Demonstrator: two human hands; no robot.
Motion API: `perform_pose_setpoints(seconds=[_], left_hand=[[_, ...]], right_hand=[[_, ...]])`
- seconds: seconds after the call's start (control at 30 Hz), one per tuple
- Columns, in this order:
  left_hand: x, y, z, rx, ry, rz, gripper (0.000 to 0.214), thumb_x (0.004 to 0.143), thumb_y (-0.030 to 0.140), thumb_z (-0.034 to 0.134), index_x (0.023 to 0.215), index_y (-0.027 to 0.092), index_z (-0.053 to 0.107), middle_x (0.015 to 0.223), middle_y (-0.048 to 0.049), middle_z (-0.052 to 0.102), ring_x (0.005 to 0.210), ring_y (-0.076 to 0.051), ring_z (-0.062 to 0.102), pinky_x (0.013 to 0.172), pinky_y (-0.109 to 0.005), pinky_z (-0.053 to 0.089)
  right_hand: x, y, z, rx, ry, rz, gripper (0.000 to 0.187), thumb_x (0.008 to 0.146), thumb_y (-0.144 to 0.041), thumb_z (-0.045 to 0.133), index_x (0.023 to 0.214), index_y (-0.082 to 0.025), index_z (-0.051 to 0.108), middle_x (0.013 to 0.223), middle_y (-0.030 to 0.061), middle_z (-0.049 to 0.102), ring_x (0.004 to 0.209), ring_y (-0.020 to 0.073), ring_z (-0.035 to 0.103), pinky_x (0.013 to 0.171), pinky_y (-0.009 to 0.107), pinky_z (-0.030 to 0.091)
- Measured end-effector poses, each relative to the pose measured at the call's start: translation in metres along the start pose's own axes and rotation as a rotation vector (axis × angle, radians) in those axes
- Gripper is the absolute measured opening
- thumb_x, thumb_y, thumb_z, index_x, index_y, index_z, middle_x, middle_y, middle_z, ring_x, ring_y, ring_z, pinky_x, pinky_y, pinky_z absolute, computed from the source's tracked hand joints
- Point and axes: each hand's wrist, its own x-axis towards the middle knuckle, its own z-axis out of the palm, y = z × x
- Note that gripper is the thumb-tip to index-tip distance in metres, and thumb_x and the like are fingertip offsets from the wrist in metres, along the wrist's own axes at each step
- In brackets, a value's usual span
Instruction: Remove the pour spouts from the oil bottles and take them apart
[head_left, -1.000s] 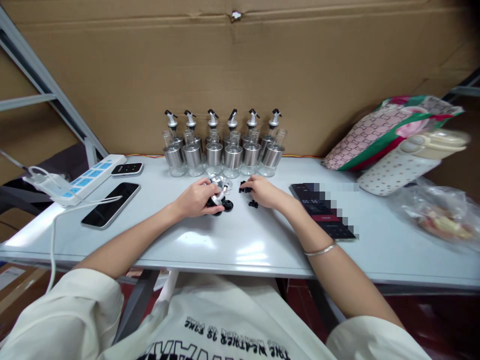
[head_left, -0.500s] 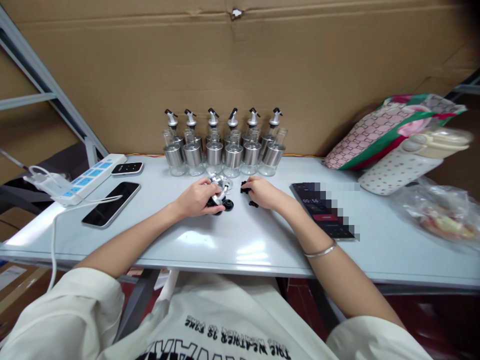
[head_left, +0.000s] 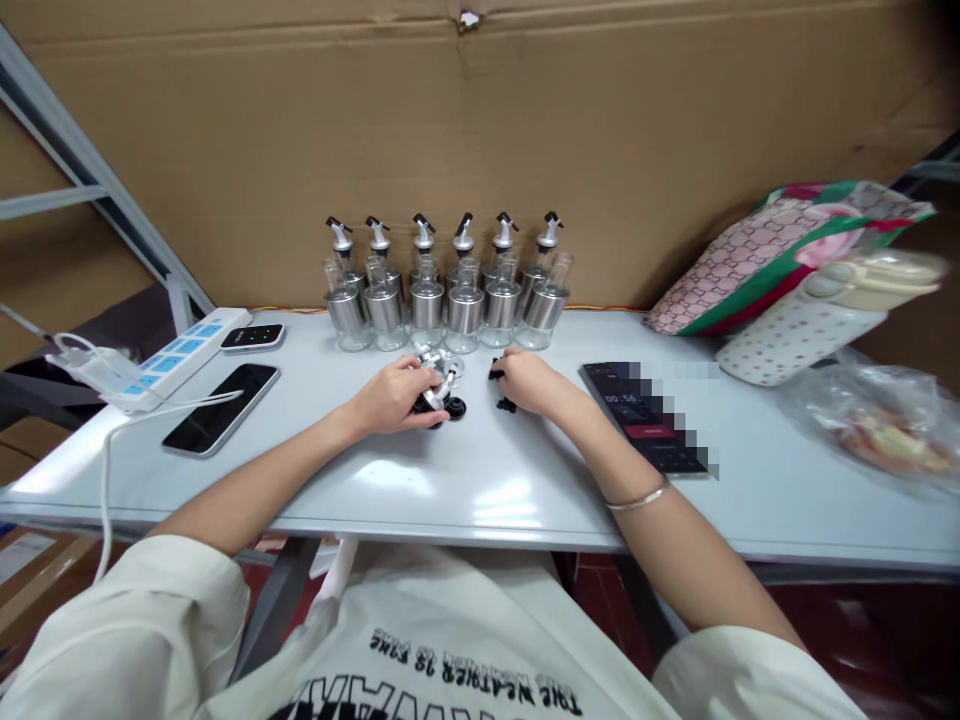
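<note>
My left hand (head_left: 397,395) is curled round a cluster of silver pourer spouts (head_left: 435,398) on the table, with a clear round piece at its far side. Black ring-shaped stoppers (head_left: 455,408) lie by its fingertips. To the right, my right hand (head_left: 529,382) has its fingers closed at a small pile of black parts (head_left: 506,404), their exact shape too small to tell. Beyond both hands stands a front row of open-necked glass bottles (head_left: 465,312) with steel sleeves. Behind them are more bottles topped with silver and black pourers (head_left: 464,235).
On the left lie a phone (head_left: 221,410), a small black device (head_left: 253,338) and a white power strip (head_left: 187,355) with a cable. A second phone (head_left: 637,415) lies right of my right hand. Further right are a spotted tumbler (head_left: 802,330), a patterned bag (head_left: 735,270) and a plastic bag (head_left: 885,425).
My right hand has shifted slightly to the right with its fingers at the black parts. My left hand stays on the spouts. The bottles stand as before.
</note>
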Motion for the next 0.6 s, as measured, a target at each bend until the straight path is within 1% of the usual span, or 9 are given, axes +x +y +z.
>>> perform_pose_setpoints(seconds=[0.1, 0.2, 0.3, 0.37, 0.43, 0.5, 0.53, 0.6], left_hand=[[0.000, 0.000, 0.001, 0.015, 0.032, 0.036, 0.044, 0.090, 0.057, 0.035, 0.081, 0.017, 0.051, 0.068, -0.0038, 0.062, 0.058, -0.014, 0.050, 0.070, -0.032, 0.048], [-0.001, 0.000, 0.001, 0.032, 0.044, 0.051, 0.044, 0.091, 0.057, 0.033, 0.080, 0.017, 0.050, 0.068, -0.0034, 0.061, 0.056, -0.014, 0.048, 0.069, -0.031, 0.047], [-0.001, 0.000, 0.000, 0.020, 0.036, 0.055, 0.047, 0.092, 0.058, 0.030, 0.081, 0.017, 0.050, 0.068, -0.0033, 0.061, 0.056, -0.014, 0.047, 0.070, -0.031, 0.046], [0.000, 0.000, 0.000, 0.003, 0.042, 0.075, 0.049, 0.092, 0.059, 0.028, 0.083, 0.017, 0.050, 0.069, -0.0034, 0.061, 0.056, -0.014, 0.046, 0.071, -0.031, 0.046], [0.000, 0.001, -0.001, -0.012, 0.035, 0.079, 0.051, 0.091, 0.062, 0.028, 0.084, 0.017, 0.051, 0.070, -0.0036, 0.061, 0.057, -0.014, 0.046, 0.070, -0.031, 0.045], [0.000, 0.001, 0.000, -0.030, 0.015, 0.059, 0.055, 0.089, 0.065, 0.027, 0.085, 0.016, 0.051, 0.071, -0.0046, 0.062, 0.060, -0.015, 0.046, 0.069, -0.030, 0.045], [-0.001, 0.001, 0.000, -0.040, 0.001, 0.045, 0.057, 0.088, 0.067, 0.026, 0.086, 0.016, 0.052, 0.072, -0.0051, 0.062, 0.061, -0.016, 0.047, 0.068, -0.030, 0.045], [-0.001, 0.001, 0.000, -0.056, -0.031, 0.015, 0.061, 0.086, 0.070, 0.025, 0.086, 0.016, 0.053, 0.072, -0.0057, 0.061, 0.064, -0.017, 0.048, 0.067, -0.030, 0.044]], right_hand=[[-0.001, 0.002, -0.006, 0.056, -0.002, -0.005, 0.037, 0.076, -0.002, 0.044, 0.100, -0.006, 0.071, 0.102, 0.0184, 0.067, 0.091, 0.0224, 0.062, 0.084, 0.027, 0.045], [-0.004, 0.012, -0.020, 0.181, 0.030, -0.003, 0.034, 0.078, -0.004, 0.043, 0.096, -0.009, 0.072, 0.104, 0.0149, 0.069, 0.094, 0.0226, 0.063, 0.086, 0.029, 0.045], [-0.008, 0.026, -0.034, 0.284, 0.150, 0.070, 0.035, 0.078, -0.004, 0.042, 0.093, -0.012, 0.072, 0.102, 0.0113, 0.070, 0.092, 0.0220, 0.063, 0.087, 0.032, 0.045], [-0.012, 0.029, -0.040, 0.396, 0.204, 0.072, 0.028, 0.080, -0.010, 0.046, 0.090, -0.013, 0.072, 0.095, 0.0101, 0.071, 0.086, 0.0212, 0.063, 0.083, 0.033, 0.046], [-0.016, 0.022, -0.043, 0.601, 0.162, -0.003, 0.022, 0.082, -0.025, 0.053, 0.089, -0.014, 0.071, 0.088, 0.0091, 0.071, 0.080, 0.0196, 0.062, 0.077, 0.032, 0.047], [-0.020, 0.007, -0.044, 0.814, 0.026, -0.129, 0.029, 0.081, -0.038, 0.057, 0.090, -0.013, 0.069, 0.083, 0.0076, 0.069, 0.074, 0.0171, 0.060, 0.070, 0.030, 0.047], [-0.021, -0.002, -0.045, 0.865, -0.035, -0.179, 0.032, 0.081, -0.041, 0.057, 0.091, -0.013, 0.069, 0.081, 0.0067, 0.068, 0.072, 0.0158, 0.059, 0.068, 0.029, 0.046], [-0.024, -0.018, -0.045, 0.922, -0.083, -0.260, 0.033, 0.083, -0.042, 0.054, 0.090, -0.013, 0.067, 0.080, 0.0048, 0.066, 0.070, 0.0133, 0.057, 0.066, 0.027, 0.044]])
